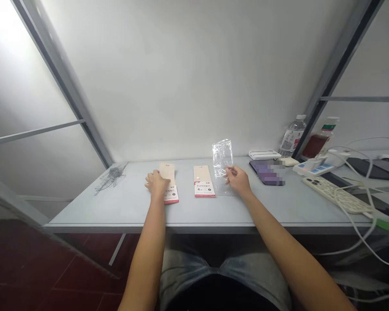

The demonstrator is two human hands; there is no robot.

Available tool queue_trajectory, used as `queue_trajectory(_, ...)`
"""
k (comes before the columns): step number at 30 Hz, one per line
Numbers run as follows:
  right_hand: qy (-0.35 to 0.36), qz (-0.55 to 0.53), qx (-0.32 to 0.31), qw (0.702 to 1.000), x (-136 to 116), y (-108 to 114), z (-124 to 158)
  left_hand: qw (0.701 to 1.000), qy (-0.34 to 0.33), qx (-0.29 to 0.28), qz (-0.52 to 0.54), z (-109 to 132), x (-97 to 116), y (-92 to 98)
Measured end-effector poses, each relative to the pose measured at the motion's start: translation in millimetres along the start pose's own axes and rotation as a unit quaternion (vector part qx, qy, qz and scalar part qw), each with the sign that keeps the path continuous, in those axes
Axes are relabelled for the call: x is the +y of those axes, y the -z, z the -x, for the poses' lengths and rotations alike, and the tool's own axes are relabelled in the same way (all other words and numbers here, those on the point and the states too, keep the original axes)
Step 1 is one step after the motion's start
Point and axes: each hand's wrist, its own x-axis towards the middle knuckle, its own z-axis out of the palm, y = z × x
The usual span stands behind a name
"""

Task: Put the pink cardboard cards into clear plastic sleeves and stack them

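1. Head view: light pressure probably suited the cream, red-edged rectangular card packet [173, 194] on the grey desk [123, 209]; the left hand [157, 183] arched palm-down over it, grip closure unclear.
2. Gentle pinching likely spared the clear rectangular plastic sleeve [219, 160] beyond; the right hand's [238, 179] grip was closed on it, thumb against fingers.

Behind the fingers [233, 169]: bare forearms [151, 250], then a black top [218, 293] and faded blue-grey jeans [184, 272].
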Motion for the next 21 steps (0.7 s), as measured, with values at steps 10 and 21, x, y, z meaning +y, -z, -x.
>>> queue_trajectory(10, -0.019, -0.023, -0.011, 0.999, -1.0, -1.5, 0.6, 0.891, -0.054, -0.206, 0.400, 8.6, 14.8, 10.6)
queue_trajectory(21, 0.025, -0.092, 0.007, 0.995, -2.1, -6.8, 3.8, 0.791, -0.185, -0.446, 0.376, 58.9, 47.1, 3.9)
